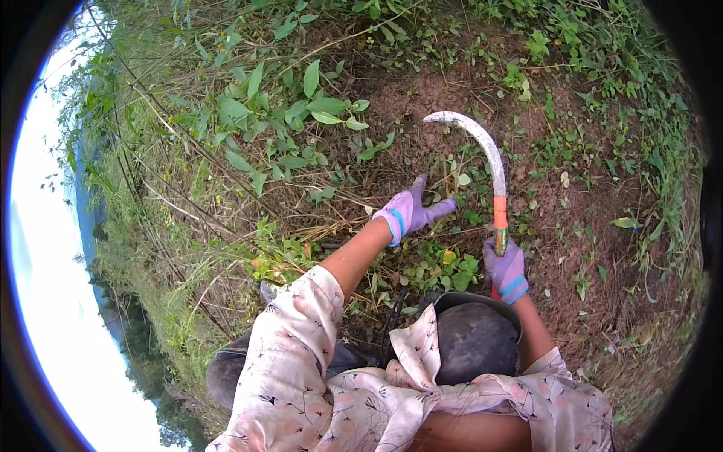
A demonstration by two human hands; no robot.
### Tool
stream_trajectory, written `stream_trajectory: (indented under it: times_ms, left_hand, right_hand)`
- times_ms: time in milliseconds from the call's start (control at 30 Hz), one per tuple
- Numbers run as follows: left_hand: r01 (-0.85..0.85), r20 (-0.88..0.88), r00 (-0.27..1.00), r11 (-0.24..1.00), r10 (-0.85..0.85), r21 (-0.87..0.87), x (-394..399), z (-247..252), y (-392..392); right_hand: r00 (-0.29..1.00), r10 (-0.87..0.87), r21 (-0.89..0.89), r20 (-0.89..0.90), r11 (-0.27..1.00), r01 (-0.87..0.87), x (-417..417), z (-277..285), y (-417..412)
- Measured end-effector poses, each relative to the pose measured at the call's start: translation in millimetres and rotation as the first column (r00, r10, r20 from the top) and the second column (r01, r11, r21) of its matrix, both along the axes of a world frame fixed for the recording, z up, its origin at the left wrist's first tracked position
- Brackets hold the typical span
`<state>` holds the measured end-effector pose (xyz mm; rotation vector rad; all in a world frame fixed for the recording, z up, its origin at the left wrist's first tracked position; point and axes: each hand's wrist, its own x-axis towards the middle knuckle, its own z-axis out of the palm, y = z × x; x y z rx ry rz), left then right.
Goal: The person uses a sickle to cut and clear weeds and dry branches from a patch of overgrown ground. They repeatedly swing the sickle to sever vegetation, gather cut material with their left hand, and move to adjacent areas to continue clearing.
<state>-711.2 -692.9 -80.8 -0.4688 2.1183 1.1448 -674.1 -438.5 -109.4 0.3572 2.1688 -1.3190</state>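
My right hand (pixel 504 265), in a purple work glove with a blue-striped cuff, grips the handle (pixel 500 226) of a sickle. Its curved, pale, worn blade (pixel 484 141) rises from an orange and green section and bends left over bare soil. To the left, my gloved left hand (pixel 418 210) reaches low over the ground, thumb and fingers spread, with nothing seen in it. Small green weeds (pixel 452 176) stand just beyond its fingertips. A leafy low plant (pixel 446 268) grows between my hands and my body.
A broad-leaved plant (pixel 316 107) and dry stems (pixel 186 141) crowd the upper left. Reddish soil (pixel 587 248) with scattered clippings slopes on the right. My bent knee (pixel 477 342) in dark trousers is close below my right hand. Sky and distant trees show far left.
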Motion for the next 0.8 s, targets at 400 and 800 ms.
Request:
stream_trajectory:
  times_ms: [400,800]
  left_hand:
    - [0.28,-0.036,0.959,0.958,-0.283,-0.063,19.6,43.8,-18.3]
    - [0.603,0.311,0.792,0.756,-0.526,-0.254,155.0,59.5,-136.4]
  right_hand:
    - [0.908,0.402,0.208,0.116,0.884,-0.418,40.8,17.0,33.4]
    - [0.979,0.117,-0.052,0.169,0.993,-0.109,12.2,-2.8,-0.8]
